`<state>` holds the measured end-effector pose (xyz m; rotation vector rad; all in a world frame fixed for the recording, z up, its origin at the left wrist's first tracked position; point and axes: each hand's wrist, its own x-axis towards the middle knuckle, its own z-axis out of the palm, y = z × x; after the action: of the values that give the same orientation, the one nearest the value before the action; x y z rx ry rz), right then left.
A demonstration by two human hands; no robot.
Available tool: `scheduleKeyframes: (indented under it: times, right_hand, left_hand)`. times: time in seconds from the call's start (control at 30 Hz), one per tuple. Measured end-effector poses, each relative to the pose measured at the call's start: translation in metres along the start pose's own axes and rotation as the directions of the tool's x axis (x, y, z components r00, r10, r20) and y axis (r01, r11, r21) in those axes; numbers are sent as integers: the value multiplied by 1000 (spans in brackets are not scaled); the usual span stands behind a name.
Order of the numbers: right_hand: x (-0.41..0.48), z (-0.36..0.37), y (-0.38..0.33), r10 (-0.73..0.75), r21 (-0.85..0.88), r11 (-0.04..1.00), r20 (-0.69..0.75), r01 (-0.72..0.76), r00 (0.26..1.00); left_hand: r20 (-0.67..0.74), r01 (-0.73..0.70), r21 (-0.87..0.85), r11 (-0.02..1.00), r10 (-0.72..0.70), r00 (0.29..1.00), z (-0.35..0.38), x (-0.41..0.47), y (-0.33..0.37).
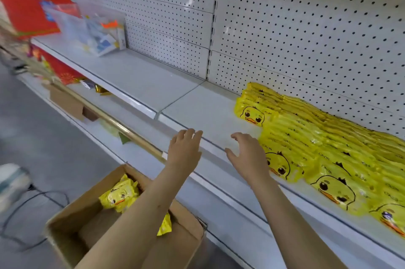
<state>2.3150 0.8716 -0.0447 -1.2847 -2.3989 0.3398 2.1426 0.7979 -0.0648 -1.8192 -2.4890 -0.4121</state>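
Several yellow duck-print packets [324, 141] lie in overlapping rows on the white shelf [197, 102], filling its right part. My right hand [247, 154] hovers with spread fingers just left of the nearest packets, holding nothing. My left hand [185, 148] is at the shelf's front edge, fingers relaxed and empty. Below my left forearm stands an open cardboard box [65, 220] with a few more yellow duck packets [119, 196] inside.
A pegboard back wall [306, 27] rises behind the shelf. Clear plastic packs [98, 32] and red boxes [28, 10] sit at the far left. A brass-coloured rail [114, 119] runs along the lower shelf. A black cable [43, 196] lies on the grey floor.
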Motion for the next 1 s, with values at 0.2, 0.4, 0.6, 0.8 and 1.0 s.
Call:
scheduleKeyframes:
  times: [0.2,0.4,0.6,0.8,1.0]
  right_hand:
    - [-63,52,13,-102,168,983,180,72,978]
    - [-101,86,37,-168,235,968,351,87,921]
    - [-137,117,44,-212,282,956,469,82,858]
    - [-154,130,35,-230,260,961,553,96,801]
    - [-152,162,7,-183,241,969,570,50,801]
  left_hand:
    - [131,268,-46,962,-260,957,46,-91,-11]
    - [248,458,-71,886,-429,869,79,-162,6]
    - [266,554,-7,833,-532,804,94,-211,11]
    - [256,604,-35,796,-577,775,92,-236,-3]
    - [258,638,-78,766,-603,755,91,-238,-48]
